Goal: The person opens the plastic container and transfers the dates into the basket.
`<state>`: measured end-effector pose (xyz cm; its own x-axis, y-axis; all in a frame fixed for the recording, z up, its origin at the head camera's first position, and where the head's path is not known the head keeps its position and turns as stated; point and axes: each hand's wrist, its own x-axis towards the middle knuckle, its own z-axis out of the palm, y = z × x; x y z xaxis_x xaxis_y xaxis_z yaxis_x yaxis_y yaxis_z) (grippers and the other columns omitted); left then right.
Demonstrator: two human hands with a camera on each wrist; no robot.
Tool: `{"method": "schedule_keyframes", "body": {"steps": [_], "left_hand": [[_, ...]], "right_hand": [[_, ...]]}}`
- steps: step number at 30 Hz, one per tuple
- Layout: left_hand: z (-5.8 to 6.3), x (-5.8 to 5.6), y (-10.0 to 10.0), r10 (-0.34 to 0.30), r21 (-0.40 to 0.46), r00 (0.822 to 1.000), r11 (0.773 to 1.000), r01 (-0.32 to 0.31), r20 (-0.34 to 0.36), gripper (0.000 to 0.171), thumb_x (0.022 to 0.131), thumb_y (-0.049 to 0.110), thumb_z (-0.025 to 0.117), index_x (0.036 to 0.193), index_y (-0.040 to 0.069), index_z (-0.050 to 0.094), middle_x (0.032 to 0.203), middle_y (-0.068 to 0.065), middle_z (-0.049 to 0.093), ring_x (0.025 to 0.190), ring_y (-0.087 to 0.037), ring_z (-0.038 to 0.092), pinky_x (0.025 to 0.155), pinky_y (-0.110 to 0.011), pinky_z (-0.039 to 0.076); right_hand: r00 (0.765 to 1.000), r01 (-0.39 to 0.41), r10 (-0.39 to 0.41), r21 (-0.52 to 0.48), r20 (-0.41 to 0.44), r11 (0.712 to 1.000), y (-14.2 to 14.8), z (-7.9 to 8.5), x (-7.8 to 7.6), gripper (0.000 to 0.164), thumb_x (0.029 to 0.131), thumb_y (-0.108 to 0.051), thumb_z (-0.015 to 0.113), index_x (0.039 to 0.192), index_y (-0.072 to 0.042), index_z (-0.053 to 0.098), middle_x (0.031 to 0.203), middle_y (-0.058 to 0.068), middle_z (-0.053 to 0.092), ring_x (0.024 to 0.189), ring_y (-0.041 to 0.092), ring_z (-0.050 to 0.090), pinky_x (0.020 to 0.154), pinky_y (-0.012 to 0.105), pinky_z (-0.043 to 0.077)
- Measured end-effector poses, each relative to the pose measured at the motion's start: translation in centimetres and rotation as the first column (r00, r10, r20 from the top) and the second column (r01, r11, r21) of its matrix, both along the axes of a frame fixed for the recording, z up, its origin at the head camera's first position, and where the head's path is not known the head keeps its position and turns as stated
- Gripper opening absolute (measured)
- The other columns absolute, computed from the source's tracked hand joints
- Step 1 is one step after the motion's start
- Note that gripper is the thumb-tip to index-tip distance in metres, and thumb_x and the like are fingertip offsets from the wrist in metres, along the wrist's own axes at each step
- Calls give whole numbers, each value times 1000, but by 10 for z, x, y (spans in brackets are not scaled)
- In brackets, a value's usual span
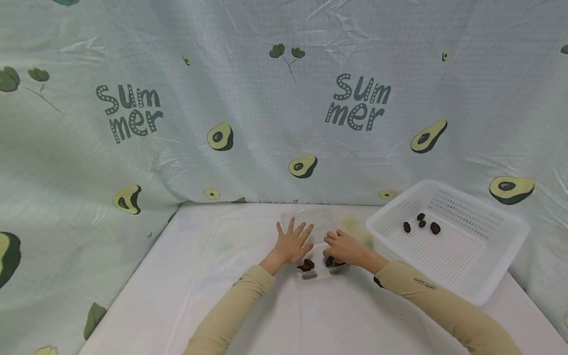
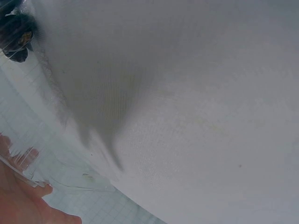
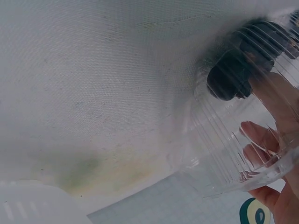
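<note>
A clear plastic box with a ribbed wall lies on the table, its raised clear lid at the back. Dark brown, wrinkled oval pieces sit in its near left part, more dark pieces in its right part. My left hand is spread flat over the box's left side, fingers straight and nothing gripped. My right hand reaches into the right side with bent fingers. In the right wrist view, one digit touches the dark pieces through the clear wall; the other fingertips stay apart from them.
At the right stands a white perforated basket with several dark oval pieces in it. A white cloth covers the table. Behind it hangs a curtain printed with avocados. A yellowish patch shows beside the basket.
</note>
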<state>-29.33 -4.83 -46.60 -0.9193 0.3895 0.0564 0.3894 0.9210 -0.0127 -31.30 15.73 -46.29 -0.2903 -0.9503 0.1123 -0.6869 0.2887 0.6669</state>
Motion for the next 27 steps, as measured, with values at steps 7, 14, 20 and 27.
{"method": "schedule_keyframes", "body": {"steps": [7,14,20,27], "left_hand": [[0,-1,0,4,-10,1000,1000,-4,2,54,95,46,28,144,25,16,149,-3,23,138,-36,6,99,-67,9],[-2,-2,0,4,-15,1000,1000,-4,-15,55,95,47,29,144,25,18,148,-4,25,138,-36,8,99,-67,10],[-3,-3,0,3,-13,1000,1000,-3,-6,55,95,47,28,144,25,17,148,-3,24,138,-36,7,99,-68,9],[-2,-2,0,4,-6,1000,1000,-4,5,55,95,47,27,144,25,17,148,-3,23,138,-36,6,99,-68,8]], "right_hand": [[1000,7,-7,20,4,1000,-1,-2,-1,15,71,-41,69,84,-34,64,85,-3,54,77,13,42,66,28,38],[1000,-7,7,14,-6,1000,-2,-1,-1,14,71,-42,68,83,-35,63,84,-4,53,76,12,41,62,26,32],[1000,-11,11,12,-6,1000,-1,-1,-2,12,73,-39,68,83,-34,64,84,-3,54,76,13,41,62,27,32],[998,-39,39,-4,-49,999,4,9,2,13,74,-40,67,84,-33,64,86,-2,55,79,14,42,62,26,31]]}}
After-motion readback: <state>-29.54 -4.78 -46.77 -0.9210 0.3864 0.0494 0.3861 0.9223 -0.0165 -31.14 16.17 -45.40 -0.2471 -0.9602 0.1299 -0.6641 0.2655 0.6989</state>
